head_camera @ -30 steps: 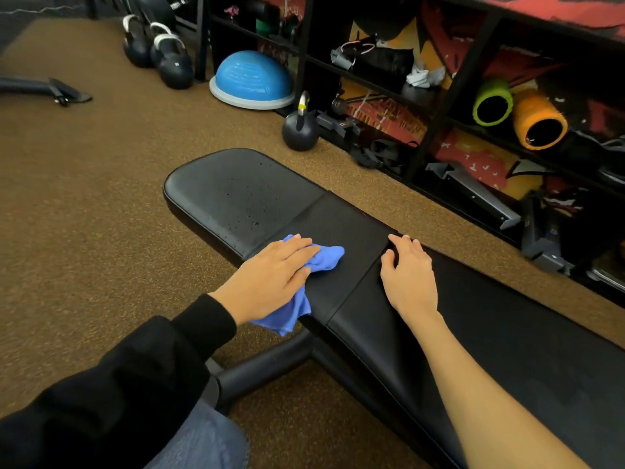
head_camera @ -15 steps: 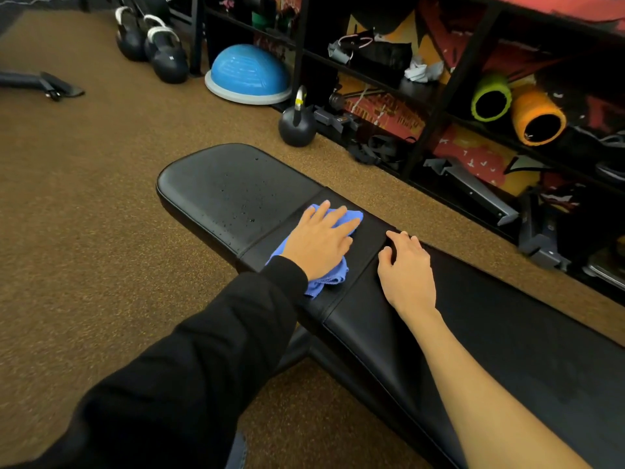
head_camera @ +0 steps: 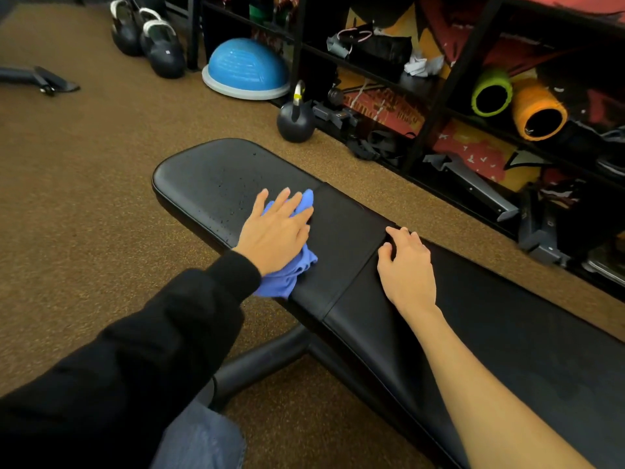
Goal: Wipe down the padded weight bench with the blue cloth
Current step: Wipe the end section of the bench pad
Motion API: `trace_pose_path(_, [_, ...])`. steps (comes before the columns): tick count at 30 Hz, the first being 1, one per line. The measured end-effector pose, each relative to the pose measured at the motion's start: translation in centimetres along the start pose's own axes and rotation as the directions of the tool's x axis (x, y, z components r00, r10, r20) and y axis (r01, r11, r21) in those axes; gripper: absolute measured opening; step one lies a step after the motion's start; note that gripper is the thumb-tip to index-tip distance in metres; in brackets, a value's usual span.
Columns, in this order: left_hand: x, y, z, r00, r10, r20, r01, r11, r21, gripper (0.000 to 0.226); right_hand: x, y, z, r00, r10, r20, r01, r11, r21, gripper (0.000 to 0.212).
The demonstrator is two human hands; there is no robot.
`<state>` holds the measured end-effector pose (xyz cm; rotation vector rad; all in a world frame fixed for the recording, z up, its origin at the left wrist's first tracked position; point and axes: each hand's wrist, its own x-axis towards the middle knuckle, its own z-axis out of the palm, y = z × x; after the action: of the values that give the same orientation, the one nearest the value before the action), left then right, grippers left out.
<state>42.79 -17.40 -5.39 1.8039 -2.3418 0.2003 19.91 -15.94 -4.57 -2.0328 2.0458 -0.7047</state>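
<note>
The left hand (head_camera: 275, 231) presses flat, fingers (head_camera: 283, 203) straight, on the blue cloth (head_camera: 287, 279) atop the droplet-speckled seat pad of the padded weight bench (head_camera: 209, 184). The right hand (head_camera: 407, 265) rests on the longer pad beside the seam. A kettlebell (head_camera: 295, 121) stands on the floor beyond.

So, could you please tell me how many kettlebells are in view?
3. Two white-handled ones stand on the floor at top left: left kettlebell, right kettlebell. A yellow-banded kettlebell sits right of the blue balance dome. More may be hidden behind them.
</note>
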Motion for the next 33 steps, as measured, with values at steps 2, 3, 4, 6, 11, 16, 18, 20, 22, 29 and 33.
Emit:
trace_pose_path(2, [2.5, 0.8, 0.4, 0.998, -0.064, 0.024, 0.063, 0.998, 0.015, 0.051, 0.0, -0.1, 0.0, 1.000, -0.006, -0.003, 0.006, 1.000, -0.011, 0.040])
trace_pose_path(3, [3.5, 1.4, 0.7, 0.996, -0.083, 0.035, 0.083, 0.997, -0.005, 0.054, 0.0, -0.1, -0.1, 1.000, -0.004, -0.003, 0.004, 1.000, -0.010, 0.040])
trace_pose_path(4, [4.4, 1.9, 1.0, 0.995, -0.094, 0.039, 0.096, 0.994, -0.044, 0.057, 0.0, -0.2, -0.1, 1.000, -0.002, -0.004, 0.002, 1.000, -0.008, 0.040])
trace_pose_path(6, [5.4, 3.1, 1.3, 0.996, -0.091, 0.020, 0.093, 0.988, -0.120, 0.057, 0.0, -0.3, -0.2, 1.000, -0.008, -0.016, 0.008, 1.000, -0.013, 0.039])
trace_pose_path(11, [3.4, 5.3, 0.8, 0.997, 0.067, -0.030, -0.073, 0.950, -0.304, 0.047, 0.0, -0.2, 0.0, 0.999, -0.021, -0.029, 0.021, 1.000, -0.002, 0.039])
trace_pose_path(16, [-0.9, 4.7, 0.2, 0.973, 0.199, -0.114, -0.228, 0.897, -0.380, 0.043, 0.0, 0.0, 0.1, 0.999, -0.016, -0.029, 0.016, 1.000, 0.006, 0.039])
trace_pose_path(18, [-0.8, 4.1, -0.2, 0.970, 0.203, -0.130, -0.239, 0.891, -0.386, 0.040, 0.0, 0.0, 0.1, 1.000, -0.004, -0.021, 0.005, 1.000, 0.016, 0.039])
trace_pose_path(20, [0.6, 3.6, 0.1, 0.974, 0.212, -0.085, -0.228, 0.917, -0.326, 0.043, 0.0, 0.2, 0.2, 1.000, 0.010, -0.005, -0.010, 1.000, 0.022, 0.040])
trace_pose_path(22, [2.8, 2.9, 0.8, 0.985, 0.163, -0.064, -0.174, 0.953, -0.249, 0.057, 0.0, 0.3, 0.3, 1.000, 0.010, 0.000, -0.010, 1.000, 0.012, 0.040])
trace_pose_path(29, [7.2, 4.5, 1.1, 0.998, -0.050, -0.025, 0.047, 0.995, -0.087, 0.038, 0.3, 0.5, 0.5, 1.000, 0.027, 0.005, -0.027, 1.000, -0.010, 0.042])
trace_pose_path(33, [5.0, 4.3, 1.6, 0.984, 0.098, -0.152, -0.132, 0.963, -0.234, 0.032, 0.3, 0.5, 0.5, 0.999, 0.028, 0.028, -0.027, 1.000, -0.016, 0.042])
